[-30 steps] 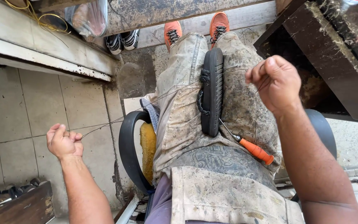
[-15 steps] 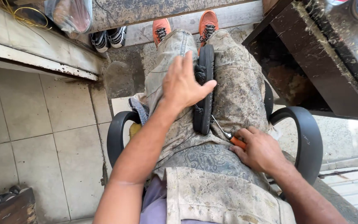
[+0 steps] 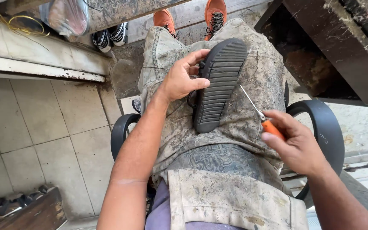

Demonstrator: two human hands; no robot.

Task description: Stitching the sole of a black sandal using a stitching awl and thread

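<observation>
A black sandal (image 3: 219,83) lies sole-up on my lap, its ribbed tread facing me. My left hand (image 3: 182,77) grips its left edge, thumb on the sole and fingers curled over the side. My right hand (image 3: 295,142) holds an awl with an orange handle (image 3: 271,128); its thin metal shaft (image 3: 251,102) points up and left toward the sandal's right side, a little apart from it. I sit in stained work trousers, with orange shoes (image 3: 189,15) at my feet.
Black chair armrests (image 3: 122,127) curve at both sides of my lap. A dark, dirty workbench (image 3: 337,55) stands at the right. A pair of black-and-white sneakers (image 3: 109,36) and a plastic bag (image 3: 64,17) sit by a concrete ledge at upper left. Tiled floor lies at left.
The sandal has been turned from lying on its edge to sole-up. My left hand shifted to its left edge. My right hand lifted the awl off my lap.
</observation>
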